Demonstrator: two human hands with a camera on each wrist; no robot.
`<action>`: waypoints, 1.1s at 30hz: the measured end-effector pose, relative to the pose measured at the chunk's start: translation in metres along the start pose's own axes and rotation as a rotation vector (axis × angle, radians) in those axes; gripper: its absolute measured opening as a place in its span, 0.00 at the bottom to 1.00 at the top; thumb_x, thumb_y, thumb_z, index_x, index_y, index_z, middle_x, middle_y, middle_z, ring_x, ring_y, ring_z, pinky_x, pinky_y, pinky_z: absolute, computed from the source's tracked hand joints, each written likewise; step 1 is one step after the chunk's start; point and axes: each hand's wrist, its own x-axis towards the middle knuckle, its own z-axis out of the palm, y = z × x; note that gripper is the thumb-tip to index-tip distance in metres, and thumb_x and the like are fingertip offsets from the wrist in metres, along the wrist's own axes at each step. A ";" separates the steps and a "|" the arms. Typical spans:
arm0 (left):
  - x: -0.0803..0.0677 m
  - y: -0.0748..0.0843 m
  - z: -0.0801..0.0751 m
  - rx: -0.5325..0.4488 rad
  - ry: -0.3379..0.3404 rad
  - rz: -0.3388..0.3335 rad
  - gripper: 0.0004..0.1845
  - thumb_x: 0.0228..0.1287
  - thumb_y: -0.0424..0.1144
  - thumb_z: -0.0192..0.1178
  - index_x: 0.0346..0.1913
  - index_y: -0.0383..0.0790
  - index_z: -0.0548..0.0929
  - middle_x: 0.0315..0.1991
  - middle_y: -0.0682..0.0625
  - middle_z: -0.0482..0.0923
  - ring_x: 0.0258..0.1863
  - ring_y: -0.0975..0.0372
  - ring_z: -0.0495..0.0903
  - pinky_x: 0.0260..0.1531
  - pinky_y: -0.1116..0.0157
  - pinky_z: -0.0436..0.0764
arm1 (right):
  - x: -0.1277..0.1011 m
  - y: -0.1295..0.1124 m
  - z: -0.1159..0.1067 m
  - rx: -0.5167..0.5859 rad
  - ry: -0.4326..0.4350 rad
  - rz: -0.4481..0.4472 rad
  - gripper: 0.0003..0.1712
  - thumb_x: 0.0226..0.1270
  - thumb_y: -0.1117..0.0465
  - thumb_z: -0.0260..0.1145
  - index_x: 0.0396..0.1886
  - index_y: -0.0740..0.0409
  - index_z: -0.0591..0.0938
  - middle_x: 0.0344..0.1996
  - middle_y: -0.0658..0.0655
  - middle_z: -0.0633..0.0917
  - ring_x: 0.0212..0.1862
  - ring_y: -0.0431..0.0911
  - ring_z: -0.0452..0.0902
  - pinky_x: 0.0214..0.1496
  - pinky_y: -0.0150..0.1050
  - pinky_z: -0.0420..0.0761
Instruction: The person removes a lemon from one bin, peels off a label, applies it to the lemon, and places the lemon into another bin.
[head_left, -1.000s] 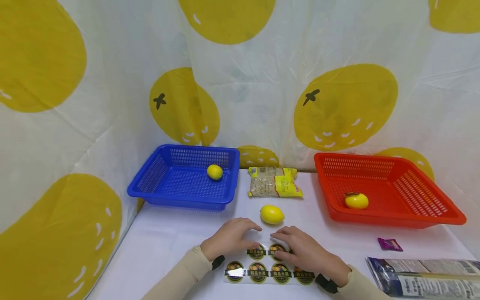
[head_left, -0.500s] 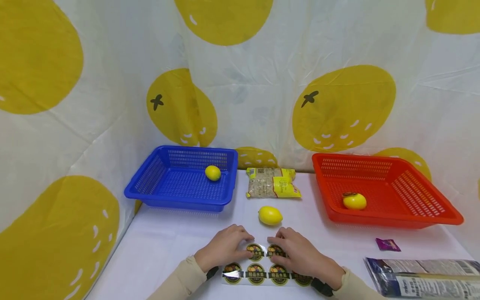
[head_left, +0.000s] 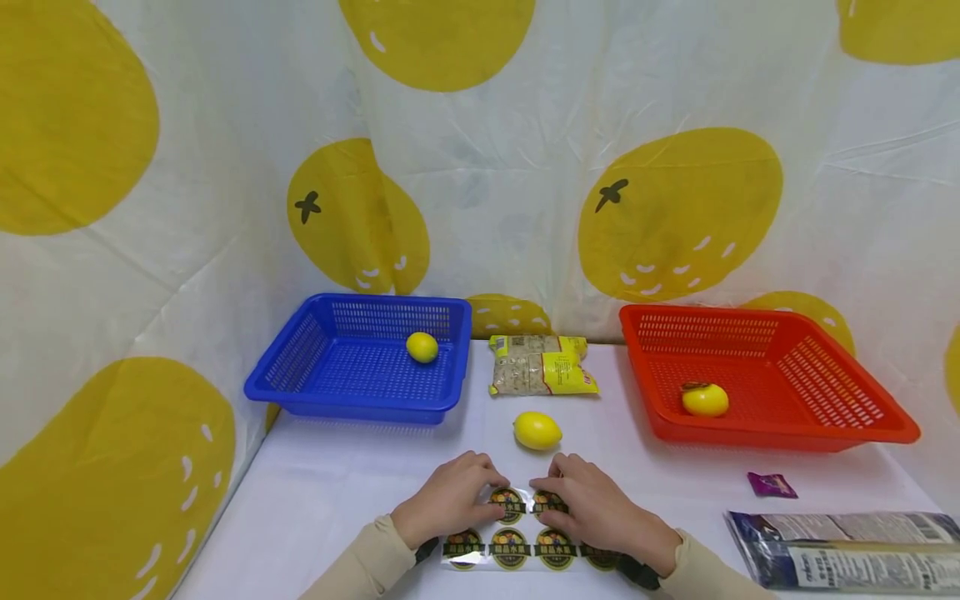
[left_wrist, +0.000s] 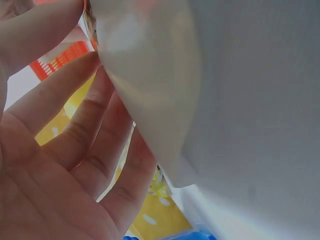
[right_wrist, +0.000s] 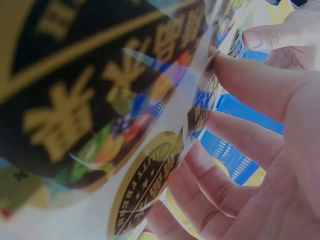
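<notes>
In the head view a clear sheet of round black-and-gold stickers [head_left: 510, 546] lies on the white table, in front of a lemon [head_left: 537, 431]. My left hand [head_left: 450, 500] is at the sheet's left part, thumb at an upper sticker; in the left wrist view its fingers [left_wrist: 75, 130] reach a white surface, mostly straight. My right hand [head_left: 596, 508] covers part of the right-hand stickers. From the right wrist, its thumb [right_wrist: 260, 82] touches the sheet, with the fingers loosely bent beside it. Both hands have their fingertips near the sheet's far edge.
A blue basket [head_left: 352, 408] with a lemon [head_left: 422, 347] stands back left; a red basket [head_left: 750, 435] with a marked yellow fruit [head_left: 705, 401] stands back right. Between them lies a yellow-and-clear bag [head_left: 540, 367]. A purple wrapped sweet [head_left: 772, 485] and a dark packet [head_left: 847, 550] lie right.
My hands have come down from just above the sticker sheet to touch it, the right one shifting slightly left. The head view has drifted a little; the fruit and baskets stay put.
</notes>
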 end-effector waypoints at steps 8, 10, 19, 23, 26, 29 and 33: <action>0.000 0.001 0.000 -0.001 -0.002 -0.016 0.17 0.63 0.53 0.72 0.53 0.56 0.89 0.42 0.62 0.81 0.40 0.72 0.72 0.38 0.72 0.75 | 0.000 -0.001 0.000 -0.002 0.014 -0.005 0.25 0.63 0.47 0.75 0.58 0.50 0.87 0.37 0.43 0.75 0.37 0.38 0.64 0.35 0.30 0.65; 0.000 0.001 -0.001 -0.001 -0.002 -0.013 0.17 0.63 0.52 0.71 0.53 0.56 0.89 0.42 0.62 0.81 0.39 0.72 0.72 0.37 0.72 0.74 | 0.000 -0.001 -0.001 -0.002 0.019 -0.007 0.24 0.63 0.47 0.75 0.58 0.50 0.87 0.37 0.44 0.75 0.37 0.38 0.64 0.35 0.30 0.65; -0.001 0.003 -0.004 0.000 0.010 0.003 0.14 0.64 0.51 0.71 0.51 0.57 0.89 0.42 0.62 0.82 0.41 0.72 0.74 0.40 0.71 0.77 | -0.001 -0.003 -0.002 -0.003 0.001 0.010 0.25 0.64 0.47 0.75 0.59 0.49 0.87 0.38 0.44 0.75 0.37 0.38 0.64 0.34 0.30 0.65; -0.001 0.004 -0.005 -0.008 0.005 0.005 0.12 0.64 0.49 0.71 0.50 0.57 0.89 0.39 0.64 0.82 0.39 0.73 0.74 0.39 0.71 0.77 | 0.000 -0.002 -0.001 0.009 -0.012 0.017 0.25 0.64 0.47 0.75 0.59 0.49 0.87 0.37 0.44 0.75 0.37 0.38 0.64 0.34 0.30 0.65; -0.002 0.005 -0.006 -0.020 0.001 0.007 0.11 0.64 0.47 0.71 0.49 0.58 0.89 0.36 0.65 0.81 0.38 0.74 0.74 0.38 0.72 0.76 | 0.001 -0.001 -0.001 0.010 -0.015 0.022 0.25 0.64 0.46 0.74 0.59 0.48 0.87 0.37 0.43 0.75 0.38 0.38 0.64 0.34 0.29 0.65; -0.002 0.006 -0.007 -0.022 0.005 0.023 0.10 0.65 0.45 0.71 0.48 0.58 0.89 0.36 0.65 0.82 0.38 0.74 0.75 0.39 0.72 0.77 | 0.000 -0.001 0.000 0.006 -0.010 0.021 0.25 0.63 0.46 0.75 0.58 0.48 0.87 0.37 0.43 0.75 0.38 0.38 0.63 0.34 0.29 0.65; -0.003 0.008 -0.009 -0.018 0.017 0.054 0.08 0.65 0.43 0.71 0.46 0.57 0.89 0.35 0.65 0.82 0.39 0.73 0.77 0.39 0.72 0.77 | -0.001 -0.001 -0.001 0.005 -0.006 0.021 0.25 0.63 0.47 0.75 0.58 0.48 0.87 0.37 0.44 0.75 0.38 0.39 0.63 0.34 0.30 0.65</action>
